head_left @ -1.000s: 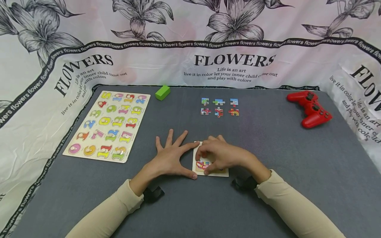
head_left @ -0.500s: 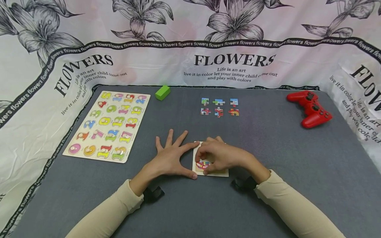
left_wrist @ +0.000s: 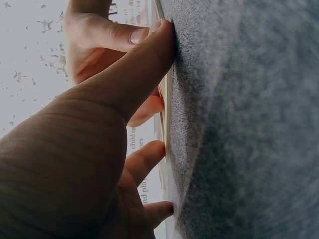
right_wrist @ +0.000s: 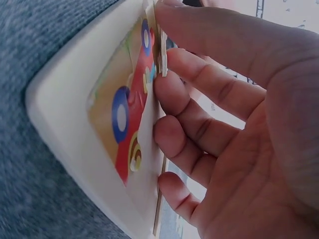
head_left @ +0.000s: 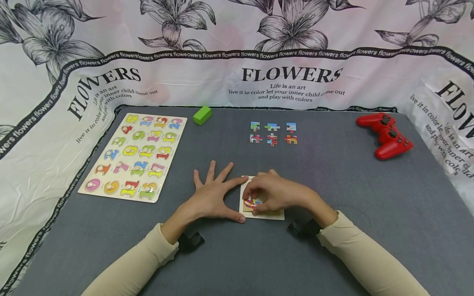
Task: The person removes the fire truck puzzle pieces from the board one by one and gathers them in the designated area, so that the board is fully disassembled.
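A small white-rimmed jigsaw board (head_left: 243, 213) lies on the grey table in front of me, partly covered by my right hand. My left hand (head_left: 212, 199) is spread flat beside it, thumb and index fingertips touching its left edge. Over the board, my right hand (head_left: 277, 193) pinches a jigsaw piece (right_wrist: 163, 55) between thumb and forefinger, its edge showing in the right wrist view. The other fingertips (right_wrist: 169, 134) rest along the board's surface. In that view a red vehicle picture (right_wrist: 137, 94) with blue wheels fills part of the board's recess.
Several loose jigsaw pieces (head_left: 272, 139) lie in two rows behind the board. To the left is a wooden number board (head_left: 124, 162) with coloured numerals. A green block (head_left: 202, 115) stands near the back edge, and a red game controller (head_left: 386, 135) lies at the right.
My right thumb and fingers have shifted very slightly on the board, the pinched piece moving a little with them. My left hand has stayed in place.
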The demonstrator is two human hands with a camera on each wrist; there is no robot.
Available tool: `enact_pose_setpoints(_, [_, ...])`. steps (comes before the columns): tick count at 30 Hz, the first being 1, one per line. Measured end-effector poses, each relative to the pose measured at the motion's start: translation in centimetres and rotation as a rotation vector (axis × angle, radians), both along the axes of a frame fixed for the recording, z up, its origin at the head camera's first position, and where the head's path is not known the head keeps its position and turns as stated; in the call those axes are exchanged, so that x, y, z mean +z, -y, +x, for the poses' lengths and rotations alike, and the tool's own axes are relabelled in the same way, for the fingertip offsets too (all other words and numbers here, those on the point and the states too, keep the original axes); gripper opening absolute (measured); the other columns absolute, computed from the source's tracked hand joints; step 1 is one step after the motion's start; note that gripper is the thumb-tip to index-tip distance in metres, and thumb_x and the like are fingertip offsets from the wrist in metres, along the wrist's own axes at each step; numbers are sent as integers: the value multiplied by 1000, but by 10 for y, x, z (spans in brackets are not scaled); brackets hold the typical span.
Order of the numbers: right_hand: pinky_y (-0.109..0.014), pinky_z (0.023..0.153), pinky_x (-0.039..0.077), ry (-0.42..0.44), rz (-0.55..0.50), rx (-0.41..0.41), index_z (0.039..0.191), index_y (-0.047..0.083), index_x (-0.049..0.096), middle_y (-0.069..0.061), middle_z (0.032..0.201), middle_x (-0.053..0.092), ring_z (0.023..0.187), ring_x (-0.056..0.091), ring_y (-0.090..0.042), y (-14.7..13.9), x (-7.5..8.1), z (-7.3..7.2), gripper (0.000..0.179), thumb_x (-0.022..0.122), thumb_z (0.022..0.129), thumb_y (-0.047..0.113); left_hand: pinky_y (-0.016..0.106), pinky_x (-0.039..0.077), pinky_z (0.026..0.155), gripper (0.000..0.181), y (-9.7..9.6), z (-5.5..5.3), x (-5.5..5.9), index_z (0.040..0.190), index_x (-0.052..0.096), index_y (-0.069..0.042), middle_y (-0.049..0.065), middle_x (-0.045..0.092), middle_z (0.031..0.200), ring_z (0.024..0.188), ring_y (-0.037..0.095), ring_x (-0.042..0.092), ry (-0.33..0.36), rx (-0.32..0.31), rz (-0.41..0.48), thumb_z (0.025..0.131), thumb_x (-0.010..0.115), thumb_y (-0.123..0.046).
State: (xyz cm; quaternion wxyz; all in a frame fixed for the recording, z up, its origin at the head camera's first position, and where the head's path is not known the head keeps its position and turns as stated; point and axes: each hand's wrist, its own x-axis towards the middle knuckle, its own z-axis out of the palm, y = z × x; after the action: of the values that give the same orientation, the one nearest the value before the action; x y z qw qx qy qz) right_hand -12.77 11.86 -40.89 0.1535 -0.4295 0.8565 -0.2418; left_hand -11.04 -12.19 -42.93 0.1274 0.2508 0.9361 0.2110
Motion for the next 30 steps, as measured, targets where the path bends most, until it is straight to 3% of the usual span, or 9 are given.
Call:
enact_pose_setpoints(22, [-39,89,31,73,-88,-5,114,26,75,12,102,68,96,60,-8,-14,5,-9,35,87,81,21,86,-12,105,103,-2,-1,2,155,42,-41,7,11,173,155,52,-13,-13,-12,-1,65,85,-69])
enact_pose_setpoints(30, [-33,81,46,102,-187,-49,119,17,75,5,99,67,88,59,-19,-27,12,-17,35,83,85,17,85,-13,106,104,-3,0,2,155,40,-42,5,9,174,155,51,-14,4,-1,-10,65,85,-69])
